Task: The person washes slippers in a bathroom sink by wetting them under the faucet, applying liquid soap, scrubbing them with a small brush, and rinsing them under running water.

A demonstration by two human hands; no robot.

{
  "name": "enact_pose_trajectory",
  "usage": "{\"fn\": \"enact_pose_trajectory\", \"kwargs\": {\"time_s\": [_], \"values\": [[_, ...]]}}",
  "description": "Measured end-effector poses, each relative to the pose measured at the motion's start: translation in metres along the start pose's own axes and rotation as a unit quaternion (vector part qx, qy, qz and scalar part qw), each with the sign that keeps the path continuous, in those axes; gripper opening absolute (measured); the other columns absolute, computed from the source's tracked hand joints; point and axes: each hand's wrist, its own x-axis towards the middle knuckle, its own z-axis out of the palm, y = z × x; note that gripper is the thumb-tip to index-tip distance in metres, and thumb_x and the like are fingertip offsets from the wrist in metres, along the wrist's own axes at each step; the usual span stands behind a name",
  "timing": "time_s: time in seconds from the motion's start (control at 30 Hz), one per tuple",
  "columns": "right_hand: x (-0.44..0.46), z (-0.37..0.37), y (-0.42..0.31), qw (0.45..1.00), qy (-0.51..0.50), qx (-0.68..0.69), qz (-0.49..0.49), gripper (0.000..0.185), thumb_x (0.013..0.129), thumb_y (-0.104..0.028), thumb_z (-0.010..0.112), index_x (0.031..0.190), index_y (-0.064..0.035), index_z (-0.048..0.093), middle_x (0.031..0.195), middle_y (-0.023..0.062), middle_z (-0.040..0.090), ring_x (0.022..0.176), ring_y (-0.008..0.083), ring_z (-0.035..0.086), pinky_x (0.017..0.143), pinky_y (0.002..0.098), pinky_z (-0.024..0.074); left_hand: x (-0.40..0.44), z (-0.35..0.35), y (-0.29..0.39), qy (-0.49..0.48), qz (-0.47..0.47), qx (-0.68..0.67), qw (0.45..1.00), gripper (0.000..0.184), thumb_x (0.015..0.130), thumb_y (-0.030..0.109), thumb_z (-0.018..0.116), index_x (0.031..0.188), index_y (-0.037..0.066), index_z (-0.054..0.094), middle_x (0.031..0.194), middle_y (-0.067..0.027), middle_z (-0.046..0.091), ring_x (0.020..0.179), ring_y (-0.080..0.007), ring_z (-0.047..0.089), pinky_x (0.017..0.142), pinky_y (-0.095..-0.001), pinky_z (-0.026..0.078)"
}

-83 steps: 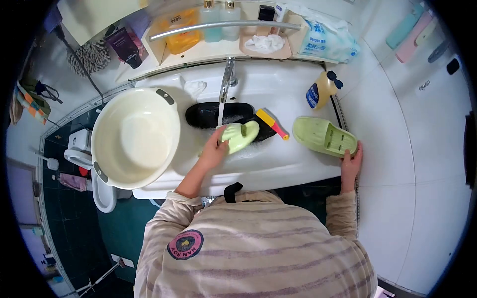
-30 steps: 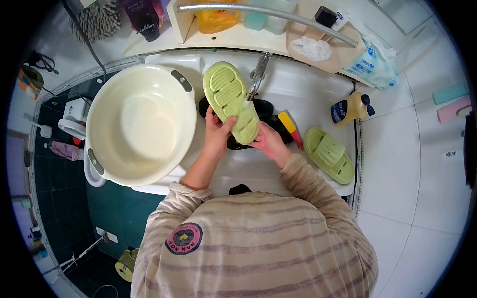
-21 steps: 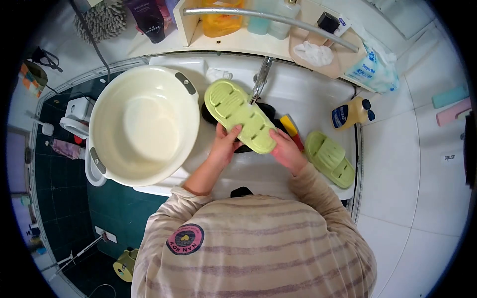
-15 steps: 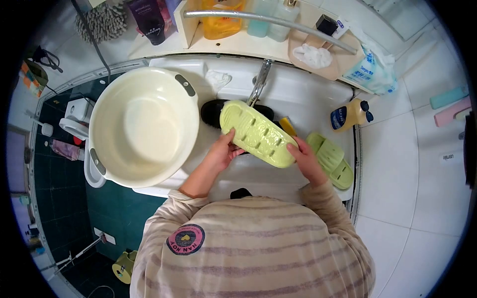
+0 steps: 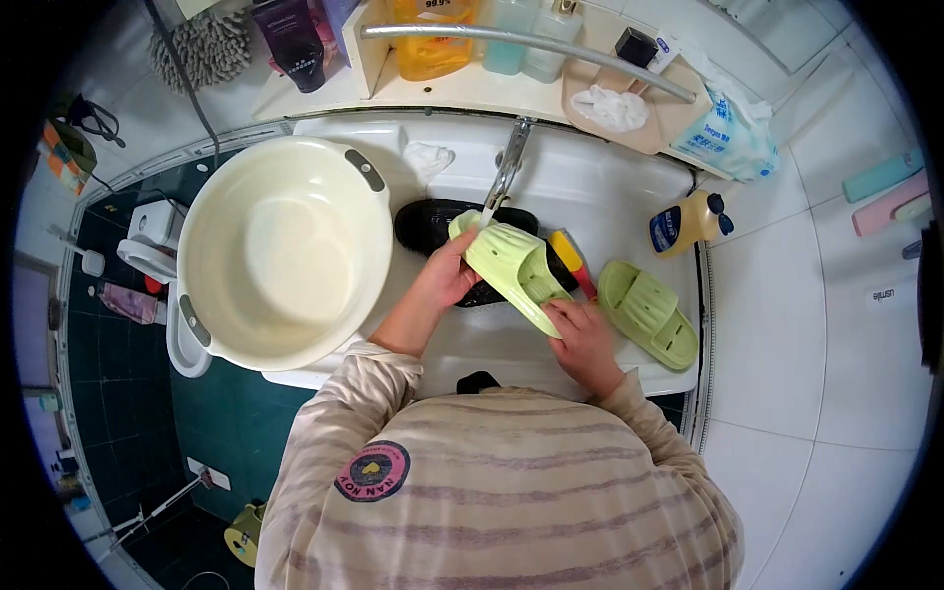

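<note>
A pale green slipper [image 5: 503, 258] is held tilted under the faucet [image 5: 508, 165], its strap side showing. My left hand [image 5: 450, 270] is closed around the end nearer the faucet. At the other end, my right hand [image 5: 584, 339] grips the slipper's edge. A matching green slipper [image 5: 644, 310] rests on the right side of the white sink [image 5: 615, 187]. Behind and below the held slipper lies a dark basin-like or shoe-like black object [image 5: 423, 224], partly hidden. A yellow and red brush-like tool [image 5: 568, 258] sits beside it.
A large cream basin [image 5: 211, 295] stands at the sink's left. On the right ledge is a yellow bottle with a dark cap [image 5: 685, 224]. Behind the sink, a shelf [image 5: 393, 87] with a metal rail [image 5: 531, 39] carries bottles and a wipes pack [image 5: 733, 138].
The held slipper has been turned over from sole side to strap side and tilted under the faucet. My right hand has moved down and slightly left.
</note>
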Motion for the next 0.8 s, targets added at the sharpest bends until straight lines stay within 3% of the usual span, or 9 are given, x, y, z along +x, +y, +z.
{"fn": "enact_pose_trajectory", "kwargs": {"time_s": [0.2, 0.4, 0.47, 0.5, 0.53, 0.57, 0.7, 0.73, 0.8], "values": [[-0.005, 0.02, 0.012, 1.0, -0.022, 0.002, -0.002, 0.042, 0.069, -0.004, 0.065, 0.111, -0.0061, 0.06, 0.115, 0.0109, 0.054, 0.106, 0.0315, 0.05, 0.089, 0.0404, 0.043, 0.019, -0.025, -0.001, 0.007, 0.041, -0.073, 0.996, 0.034, 0.091, 0.01, 0.047, 0.12, -0.007, 0.05, 0.119, -0.0174, 0.058, 0.11, -0.0267, 0.057, 0.097, -0.0389, 0.046], [0.0, 0.028, 0.015, 0.996, 0.045, 0.072, 0.016, 0.047, 0.073, 0.001, 0.063, 0.119, -0.0049, 0.055, 0.122, 0.0139, 0.05, 0.111, 0.0356, 0.048, 0.095, 0.0422, 0.04, 0.02, -0.034, -0.004, 0.001, 0.078, -0.114, 0.99, 0.035, 0.087, 0.006, 0.049, 0.12, -0.006, 0.05, 0.12, -0.0163, 0.058, 0.11, -0.0278, 0.057, 0.099, -0.0394, 0.045], [0.0, 0.031, 0.012, 0.979, 0.153, 0.093, 0.101, 0.046, 0.083, -0.002, 0.055, 0.128, -0.0035, 0.046, 0.127, 0.0167, 0.045, 0.113, 0.0329, 0.049, 0.097, 0.041, 0.0401, 0.028, -0.034, -0.01, 0.016, 0.119, -0.107, 0.987, 0.034, 0.088, 0.005, 0.049, 0.121, -0.004, 0.05, 0.12, -0.0154, 0.058, 0.11, -0.0278, 0.057, 0.1, -0.0399, 0.044], [-0.001, 0.038, 0.016, 0.979, 0.152, 0.093, 0.102, 0.046, 0.083, -0.002, 0.055, 0.128, -0.0035, 0.046, 0.127, 0.0167, 0.045, 0.113, 0.0329, 0.049, 0.097, 0.041, 0.0401, 0.031, -0.036, -0.013, 0.03, 0.16, -0.099, 0.982, 0.034, 0.088, 0.005, 0.049, 0.122, -0.002, 0.05, 0.119, -0.0145, 0.058, 0.111, -0.0278, 0.057, 0.1, -0.0404, 0.043], [-0.003, 0.051, 0.025, 0.925, 0.135, 0.295, 0.196, 0.046, 0.085, -0.003, 0.055, 0.13, -0.0024, 0.044, 0.129, 0.0164, 0.044, 0.112, 0.0299, 0.05, 0.096, 0.0386, 0.0408, 0.029, -0.034, -0.013, 0.031, 0.159, -0.099, 0.982, 0.034, 0.088, 0.005, 0.049, 0.122, -0.002, 0.05, 0.119, -0.0145, 0.058, 0.111, -0.0278, 0.057, 0.1, -0.0404, 0.043], [-0.002, 0.057, 0.029, 0.823, 0.112, 0.481, 0.28, 0.047, 0.087, -0.005, 0.054, 0.132, -0.0013, 0.041, 0.131, 0.016, 0.043, 0.112, 0.0268, 0.051, 0.096, 0.0362, 0.0415, 0.024, -0.028, -0.01, 0.041, 0.181, -0.056, 0.981, 0.035, 0.09, 0.007, 0.049, 0.124, -0.001, 0.049, 0.121, -0.0139, 0.057, 0.112, -0.0273, 0.056, 0.101, -0.0409, 0.043], [0.009, 0.062, 0.044, 0.829, 0.027, 0.473, 0.295, 0.047, 0.092, -0.011, 0.055, 0.136, -0.0029, 0.04, 0.136, 0.0072, 0.041, 0.113, 0.0157, 0.049, 0.09, 0.0298, 0.0437, 0.012, -0.014, 0.001, 0.081, 0.212, -0.04, 0.973, 0.037, 0.095, 0.018, 0.05, 0.128, 0.002, 0.043, 0.127, -0.0123, 0.053, 0.118, -0.0261, 0.051, 0.102, -0.0415, 0.041], [0.015, 0.062, 0.042, 0.828, 0.028, 0.476, 0.295, 0.047, 0.092, -0.011, 0.055, 0.136, -0.0029, 0.04, 0.136, 0.0072, 0.041, 0.113, 0.0157, 0.049, 0.09, 0.0298, 0.0437, 0.014, -0.018, 0.002, 0.08, 0.214, -0.051, 0.972, 0.045, 0.096, 0.028, 0.05, 0.132, 0.004, 0.039, 0.132, -0.0116, 0.049, 0.122, -0.0259, 0.048, 0.104, -0.042, 0.039], [0.024, 0.062, 0.034, 0.875, 0.066, 0.406, 0.257, 0.049, 0.091, -0.01, 0.056, 0.136, -0.0008, 0.039, 0.133, 0.0077, 0.044, 0.112, 0.016, 0.048, 0.092, 0.0291, 0.0417, 0.019, -0.029, 0.002, 0.053, 0.194, -0.08, 0.976, 0.047, 0.096, 0.03, 0.051, 0.133, 0.004, 0.039, 0.134, -0.0115, 0.048, 0.123, -0.0262, 0.047, 0.105, -0.0431, 0.038]]}}
